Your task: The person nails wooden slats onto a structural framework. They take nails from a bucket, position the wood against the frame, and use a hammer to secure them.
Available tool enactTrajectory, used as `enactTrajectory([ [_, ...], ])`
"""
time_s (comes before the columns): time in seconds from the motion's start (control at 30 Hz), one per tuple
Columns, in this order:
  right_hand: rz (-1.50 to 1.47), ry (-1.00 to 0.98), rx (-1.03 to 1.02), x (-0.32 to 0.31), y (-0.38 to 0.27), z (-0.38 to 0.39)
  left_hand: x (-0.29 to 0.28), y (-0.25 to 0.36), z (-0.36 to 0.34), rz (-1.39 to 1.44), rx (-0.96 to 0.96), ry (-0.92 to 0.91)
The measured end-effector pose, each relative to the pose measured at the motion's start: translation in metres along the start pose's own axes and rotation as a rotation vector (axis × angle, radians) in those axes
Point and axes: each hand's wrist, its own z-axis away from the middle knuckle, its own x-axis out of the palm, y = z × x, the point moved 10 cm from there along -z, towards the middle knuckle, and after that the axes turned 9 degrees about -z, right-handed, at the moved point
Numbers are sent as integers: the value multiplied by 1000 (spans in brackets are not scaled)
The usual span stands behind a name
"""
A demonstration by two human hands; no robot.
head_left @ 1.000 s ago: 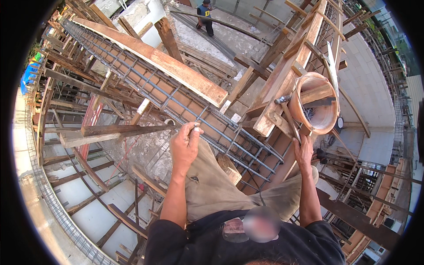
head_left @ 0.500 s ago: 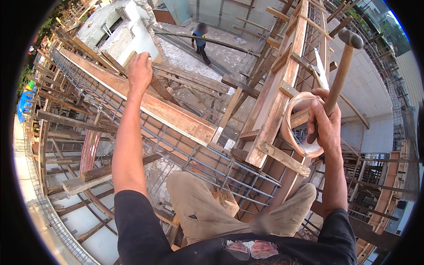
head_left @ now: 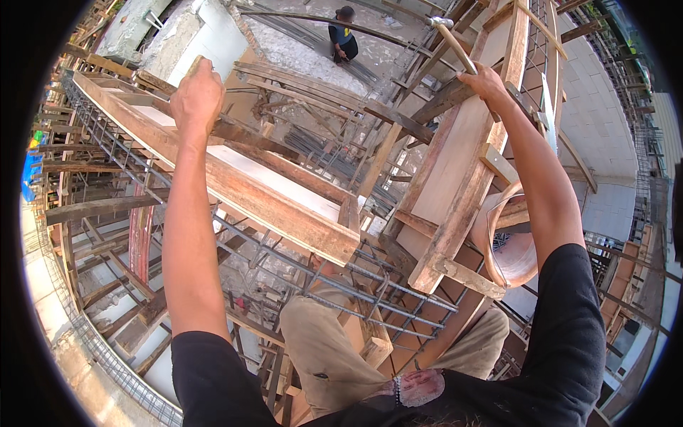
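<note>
Out over the formwork (head_left: 447, 160), our right hand (head_left: 487, 85) grips one hammer (head_left: 457, 46).
Our left hand (head_left: 197, 98) curls at one framed panel (head_left: 256, 203); whether it holds anything, we cannot tell. One pail (head_left: 523, 257) sits near our right forearm (head_left: 546, 185), one co-worker (head_left: 343, 39) farther off. Since the earlier frame, the hammer has moved well forward of the pail, and the panel shows more pale inner face (head_left: 277, 179).

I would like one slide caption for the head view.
Right hand gripping a hammer, left hand out in front, among wooden formwork and rebar.

Grey hammerhead (head_left: 441, 22), tan handle (head_left: 458, 50).
</note>
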Motion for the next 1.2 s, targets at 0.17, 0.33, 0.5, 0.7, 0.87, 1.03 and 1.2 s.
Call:
enactTrajectory([
  [0.17,144,-47,26,22,-4,-32,46,-46,-10,537,-155,-195],
  [0.33,138,-93,234,38,32,-38,49,-11,-2,756,-140,-588],
  [0.5,226,-128,334,51,-2,-41,50,-16,2,676,-122,-695],
  [0.7,352,-103,330,49,24,-44,50,-1,0,614,-54,-759],
  [0.87,324,-116,297,50,23,-44,57,0,1,594,-36,-800],
  [1.03,327,-156,256,56,26,-46,65,-4,5,511,-1,-777],
  [1.2,307,-125,197,53,23,-44,62,-4,2,513,-13,-756],
])
